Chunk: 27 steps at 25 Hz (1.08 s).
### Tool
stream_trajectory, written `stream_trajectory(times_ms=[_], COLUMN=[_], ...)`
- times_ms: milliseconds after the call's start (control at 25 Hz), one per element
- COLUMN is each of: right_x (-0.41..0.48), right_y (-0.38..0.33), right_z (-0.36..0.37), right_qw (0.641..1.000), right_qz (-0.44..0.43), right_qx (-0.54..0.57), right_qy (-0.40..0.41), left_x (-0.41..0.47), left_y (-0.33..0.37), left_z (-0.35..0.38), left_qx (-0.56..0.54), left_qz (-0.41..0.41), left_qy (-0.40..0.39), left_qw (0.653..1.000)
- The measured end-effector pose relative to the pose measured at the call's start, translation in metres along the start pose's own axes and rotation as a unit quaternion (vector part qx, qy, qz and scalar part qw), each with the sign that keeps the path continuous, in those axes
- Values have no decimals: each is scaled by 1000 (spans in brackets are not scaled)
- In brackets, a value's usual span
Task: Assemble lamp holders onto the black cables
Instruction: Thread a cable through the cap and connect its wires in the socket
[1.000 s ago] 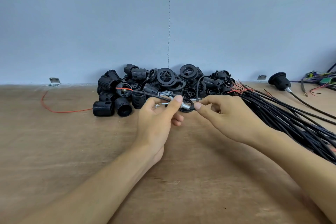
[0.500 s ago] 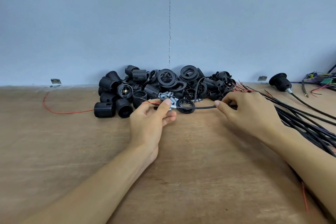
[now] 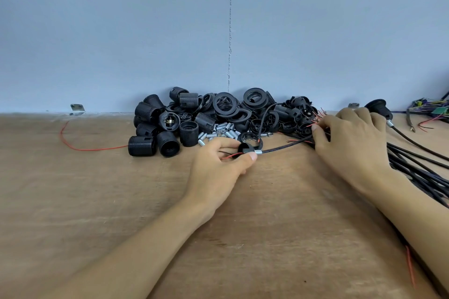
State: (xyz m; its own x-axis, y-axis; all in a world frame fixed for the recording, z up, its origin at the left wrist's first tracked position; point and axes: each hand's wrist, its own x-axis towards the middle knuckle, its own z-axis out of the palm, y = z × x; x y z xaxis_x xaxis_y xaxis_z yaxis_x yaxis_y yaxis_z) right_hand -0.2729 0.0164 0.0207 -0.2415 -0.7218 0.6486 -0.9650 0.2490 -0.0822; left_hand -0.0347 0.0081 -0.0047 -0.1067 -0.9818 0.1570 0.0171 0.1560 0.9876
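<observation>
My left hand [image 3: 218, 167] pinches a small black lamp-holder cap [image 3: 245, 148] with a silver threaded tube at its right end; red and black wire ends stick out of it to the left. A black cable [image 3: 284, 147] runs from that cap to the right, into my right hand [image 3: 349, 143]. My right hand grips the cable where the bundle of black cables [image 3: 418, 167] begins, its fingers curled over the red-tipped ends. A heap of black lamp-holder parts [image 3: 218, 114] lies against the wall behind both hands.
Small silver threaded tubes [image 3: 218, 131] lie in front of the heap. A loose red wire [image 3: 80, 145] curls on the wooden table [image 3: 121, 201] at the left. An assembled lamp holder on a cable [image 3: 379, 108] and a tangle of coloured wires [image 3: 432, 111] lie at the far right.
My right hand has slid right along the cable to the bundle. My left hand has stayed near the middle and has sunk a little towards the table with the cap.
</observation>
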Motion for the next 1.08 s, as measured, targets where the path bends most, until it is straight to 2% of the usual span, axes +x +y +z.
stream_trajectory(times_ms=[80,160,240,400,560,680,760,840,960,1080], right_x=[0,-4,-10,-29,-38,-37,-38,-39,-38,-38], right_y=[0,-6,-18,-41,-49,-48,-49,-51,-51,-50], right_z=[0,0,-3,-8,-1,3,6,8,7,7], right_qw=[1000,998,987,927,892,894,904,914,923,922], right_qz=[-14,-57,-125,-217,-250,-251,-246,-236,-209,-206], right_qx=[-22,10,105,291,326,313,292,272,265,269], right_qy=[8,16,4,-93,-190,-201,-194,-187,-187,-189], left_x=[-3,-3,-3,-1,5,7,8,9,16,27], left_y=[1,0,-2,-3,-5,-8,-9,-7,-2,-3], left_z=[1,2,3,3,-5,-7,-5,-5,-18,-40], left_qx=[85,139,168,197,193,194,223,255,358,475], left_qz=[40,51,55,86,87,91,105,146,212,167], left_qy=[-10,-18,-23,-51,-78,-95,-72,-1,110,140], left_qw=[995,989,984,975,974,972,967,956,903,852])
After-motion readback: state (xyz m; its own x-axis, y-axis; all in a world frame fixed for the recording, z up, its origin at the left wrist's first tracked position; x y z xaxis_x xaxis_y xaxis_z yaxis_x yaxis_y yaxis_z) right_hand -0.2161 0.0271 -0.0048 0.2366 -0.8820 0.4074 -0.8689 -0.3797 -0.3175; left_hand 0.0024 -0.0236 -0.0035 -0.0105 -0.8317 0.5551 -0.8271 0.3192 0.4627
